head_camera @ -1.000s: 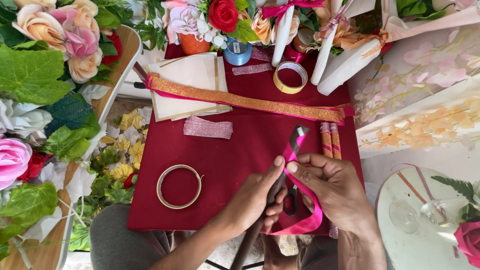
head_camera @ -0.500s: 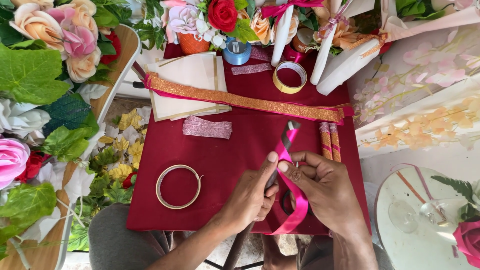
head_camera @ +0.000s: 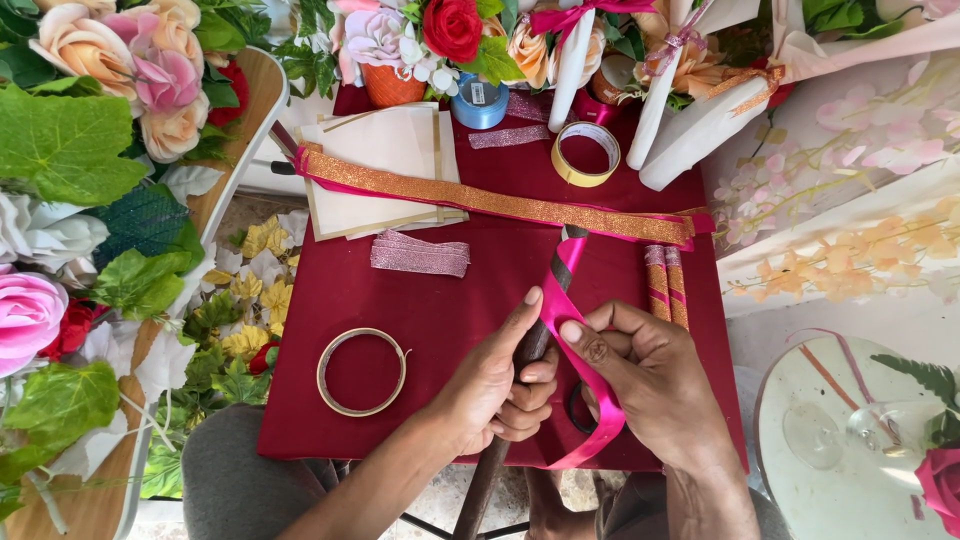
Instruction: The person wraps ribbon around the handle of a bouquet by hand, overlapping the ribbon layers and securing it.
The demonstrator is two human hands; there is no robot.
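My left hand (head_camera: 495, 385) grips a dark stick (head_camera: 560, 270) that slants up over the dark red table (head_camera: 400, 300). A pink satin ribbon (head_camera: 590, 400) spirals around the stick and loops down past my fingers. My right hand (head_camera: 650, 375) pinches the ribbon against the stick with thumb and forefinger, just right of my left thumb. The stick's lower end runs down between my knees.
A tape ring (head_camera: 362, 371) lies left of my hands. A pink glitter ribbon strip (head_camera: 420, 254), an orange glitter band (head_camera: 480, 198), cards (head_camera: 380, 165), a yellow tape roll (head_camera: 586, 153) and two wrapped sticks (head_camera: 664, 282) lie farther back. Artificial flowers (head_camera: 90, 150) crowd the left and top.
My right hand has slid the pink ribbon lower and tighter around the stick, and the loop has shifted a little. My left thumb has straightened upward along the stick.
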